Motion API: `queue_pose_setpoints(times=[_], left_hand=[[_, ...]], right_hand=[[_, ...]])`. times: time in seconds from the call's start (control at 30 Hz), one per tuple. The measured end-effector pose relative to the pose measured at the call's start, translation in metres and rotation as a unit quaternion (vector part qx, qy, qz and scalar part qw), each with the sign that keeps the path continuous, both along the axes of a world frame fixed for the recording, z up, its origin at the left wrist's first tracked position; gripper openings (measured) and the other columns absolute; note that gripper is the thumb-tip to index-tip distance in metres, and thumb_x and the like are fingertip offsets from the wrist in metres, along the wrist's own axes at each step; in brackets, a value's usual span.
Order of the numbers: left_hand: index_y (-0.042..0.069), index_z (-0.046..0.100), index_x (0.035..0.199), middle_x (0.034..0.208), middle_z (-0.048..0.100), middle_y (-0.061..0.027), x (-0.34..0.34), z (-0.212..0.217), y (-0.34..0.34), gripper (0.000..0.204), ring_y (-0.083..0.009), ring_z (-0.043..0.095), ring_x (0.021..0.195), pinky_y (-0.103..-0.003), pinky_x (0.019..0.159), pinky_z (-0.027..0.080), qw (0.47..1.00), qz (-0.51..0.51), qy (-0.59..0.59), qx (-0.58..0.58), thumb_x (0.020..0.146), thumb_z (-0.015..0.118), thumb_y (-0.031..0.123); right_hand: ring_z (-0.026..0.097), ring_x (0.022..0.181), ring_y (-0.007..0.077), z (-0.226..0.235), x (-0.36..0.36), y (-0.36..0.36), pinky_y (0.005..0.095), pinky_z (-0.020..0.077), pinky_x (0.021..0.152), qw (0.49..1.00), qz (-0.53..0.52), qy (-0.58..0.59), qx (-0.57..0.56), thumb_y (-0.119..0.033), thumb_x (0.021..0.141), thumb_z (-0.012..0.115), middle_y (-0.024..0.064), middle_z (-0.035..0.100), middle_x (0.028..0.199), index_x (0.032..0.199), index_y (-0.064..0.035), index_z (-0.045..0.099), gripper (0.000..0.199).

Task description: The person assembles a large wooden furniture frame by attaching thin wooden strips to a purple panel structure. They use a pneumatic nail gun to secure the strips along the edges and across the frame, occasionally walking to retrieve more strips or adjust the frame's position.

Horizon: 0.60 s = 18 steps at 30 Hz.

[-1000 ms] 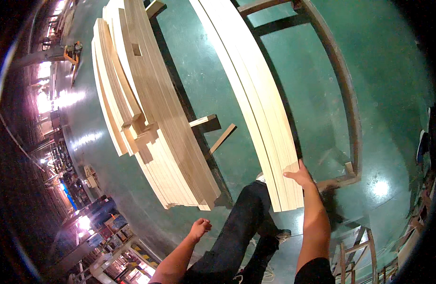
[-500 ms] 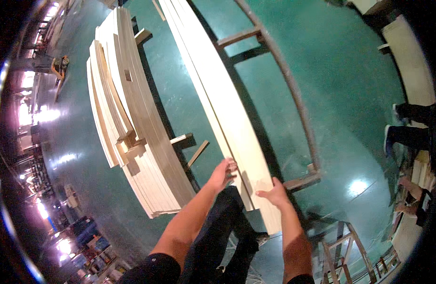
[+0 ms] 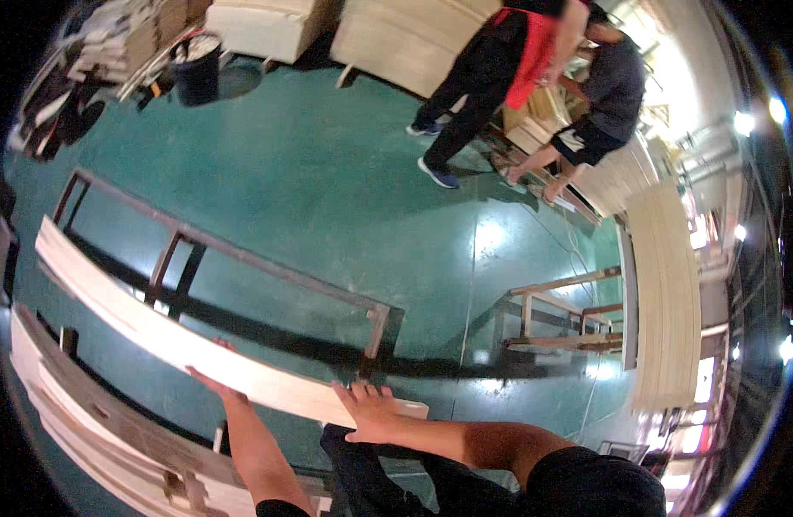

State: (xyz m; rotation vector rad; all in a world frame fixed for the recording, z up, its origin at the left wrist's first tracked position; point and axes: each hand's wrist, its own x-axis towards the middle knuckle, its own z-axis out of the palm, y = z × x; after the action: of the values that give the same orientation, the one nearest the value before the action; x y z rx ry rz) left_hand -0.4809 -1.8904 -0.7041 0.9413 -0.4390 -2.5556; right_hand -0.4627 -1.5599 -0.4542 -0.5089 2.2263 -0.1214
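Observation:
A long pale wooden board (image 3: 146,329) runs from the far left to just in front of me, beside a low metal frame. My left hand (image 3: 220,381) is closed on the board from its near edge, with fingertips showing past the far edge; the board hides its palm. Close to the board's right end, my right hand (image 3: 369,411) grips it, fingers across the top face and thumb at the near edge. Whether another board lies beneath, I cannot tell.
Stacked boards (image 3: 112,431) lie at the lower left. The low frame (image 3: 267,269) stands beyond my board. A wooden trestle (image 3: 525,317) and a board-topped table (image 3: 663,302) are at the right. Two people (image 3: 487,77) (image 3: 616,90) work at the back right; a black bucket (image 3: 196,73) stands back left.
My view has swung to the right, bringing the people and trestle into sight. My left hand has closed around the board, and my right hand now lies over its top face.

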Motion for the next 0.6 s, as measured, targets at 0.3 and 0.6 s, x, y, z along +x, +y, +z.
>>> queue_pose_setpoints(times=[0.3, 0.6], left_hand=[[0.011, 0.049, 0.144, 0.136, 0.057, -0.0176, 0.158, 0.035, 0.103, 0.081, -0.0346, 0.06, 0.116, -0.053, 0.097, 0.052, 0.995, -0.098, -0.026, -0.004, 0.091, 0.053, 0.072], [0.007, 0.05, 0.142, 0.137, 0.058, -0.0171, 0.212, 0.209, 0.288, 0.084, -0.0326, 0.061, 0.115, -0.05, 0.095, 0.054, 0.981, -0.188, -0.027, -0.034, 0.093, 0.046, 0.075]], right_hand=[[0.055, 0.118, 0.0303, -0.005, 0.172, 0.129, 0.0461, 0.0422, 0.089, 0.998, -0.021, 0.026, -0.044, -0.047, 0.085, 0.071, 0.0153, 0.056, 0.126, 0.157, -0.0061, 0.029, 0.093], [0.057, 0.113, 0.0297, 0.127, 0.317, 0.333, 0.0436, 0.0447, 0.092, 0.982, -0.07, 0.157, -0.083, -0.053, 0.082, 0.072, 0.0141, 0.055, 0.124, 0.159, -0.0062, 0.027, 0.101]])
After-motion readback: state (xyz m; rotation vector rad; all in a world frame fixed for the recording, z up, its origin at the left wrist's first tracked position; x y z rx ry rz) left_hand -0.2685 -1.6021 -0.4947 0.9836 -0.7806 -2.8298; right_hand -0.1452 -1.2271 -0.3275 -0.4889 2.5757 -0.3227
